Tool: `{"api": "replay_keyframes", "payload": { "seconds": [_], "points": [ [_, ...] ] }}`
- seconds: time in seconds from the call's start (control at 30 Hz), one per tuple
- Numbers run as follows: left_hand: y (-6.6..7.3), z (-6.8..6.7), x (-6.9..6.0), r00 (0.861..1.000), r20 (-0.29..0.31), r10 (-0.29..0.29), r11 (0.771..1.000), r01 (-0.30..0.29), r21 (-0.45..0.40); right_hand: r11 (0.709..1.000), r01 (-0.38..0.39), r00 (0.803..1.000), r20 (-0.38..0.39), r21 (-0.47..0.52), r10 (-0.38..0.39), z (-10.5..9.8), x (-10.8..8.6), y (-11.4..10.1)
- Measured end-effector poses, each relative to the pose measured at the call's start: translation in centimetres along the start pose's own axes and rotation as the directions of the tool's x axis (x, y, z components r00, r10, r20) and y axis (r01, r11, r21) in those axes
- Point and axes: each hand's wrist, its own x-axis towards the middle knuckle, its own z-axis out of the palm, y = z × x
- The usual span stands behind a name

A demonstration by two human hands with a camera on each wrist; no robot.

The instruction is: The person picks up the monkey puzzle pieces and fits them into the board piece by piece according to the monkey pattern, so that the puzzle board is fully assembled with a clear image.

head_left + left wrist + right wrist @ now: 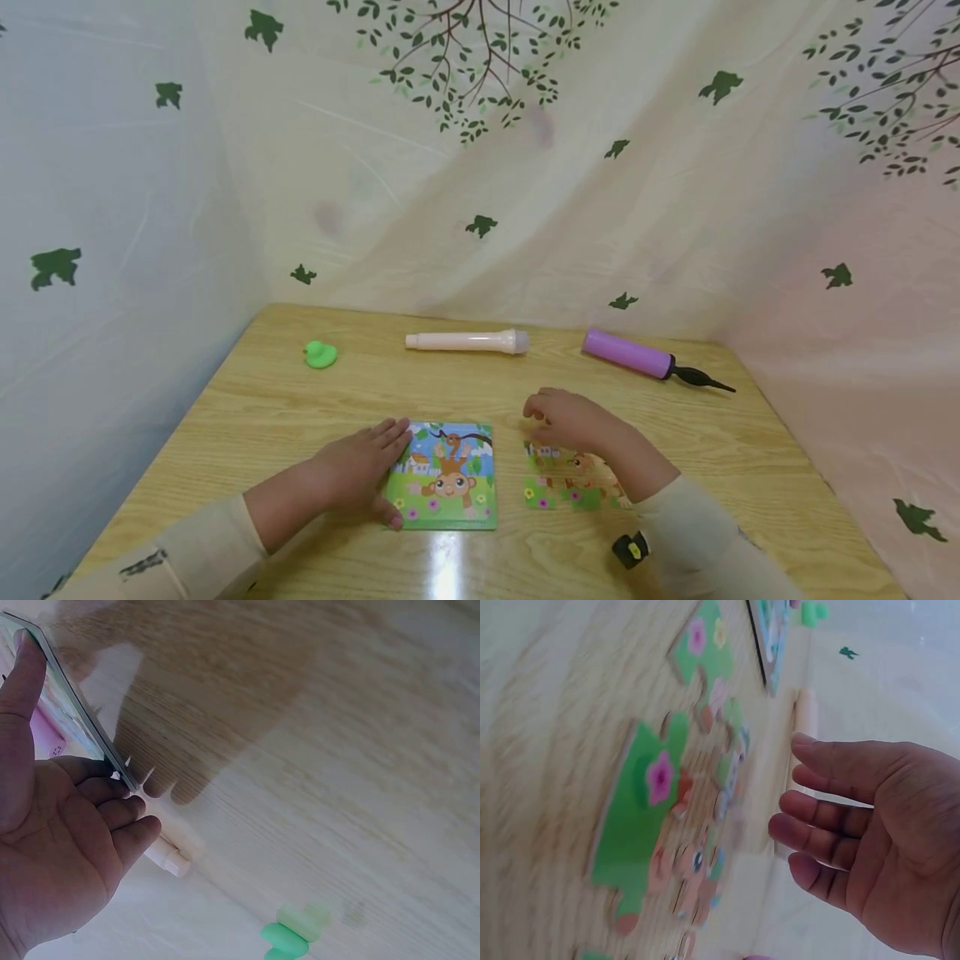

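A square jigsaw board (450, 483) with a monkey picture lies flat on the wooden table. My left hand (348, 475) rests at its left side, fingertips by the upper corner and thumb on the lower one. The left wrist view shows the fingers (127, 825) loosely bent along the board's edge. To the right are several loose jigsaw pieces (634, 817), green with flowers and parts of a monkey. Above their far end hovers my right hand (573, 421), fingers slightly bent, with nothing between them in the right wrist view. Hand and forearm hide some pieces.
Along the back of the table (360, 392) lie a green toy duck (321, 355), a pale microphone-shaped stick (465, 342) and a purple hand pump (626, 352) with a black nozzle. A leaf-printed cloth (420, 200) hangs behind and at both sides.
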Motion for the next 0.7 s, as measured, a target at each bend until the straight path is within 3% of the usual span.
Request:
{"api": "replay_keyframes", "payload": {
  "seconds": [0.27,0.7],
  "points": [
    [0.1,-0.2,0.0,1.000,-0.003,-0.002,1.000,0.002,0.007,0.998,-0.069,0.989,0.129,-0.006,0.069,1.1,-1.5,1.3],
    [-0.1,0.1,0.1,1.000,-0.014,-0.002,1.000,0.003,0.007,0.996,-0.076,0.993,0.092,-0.044,0.080,1.5,-1.5,0.8]
  ]
}}
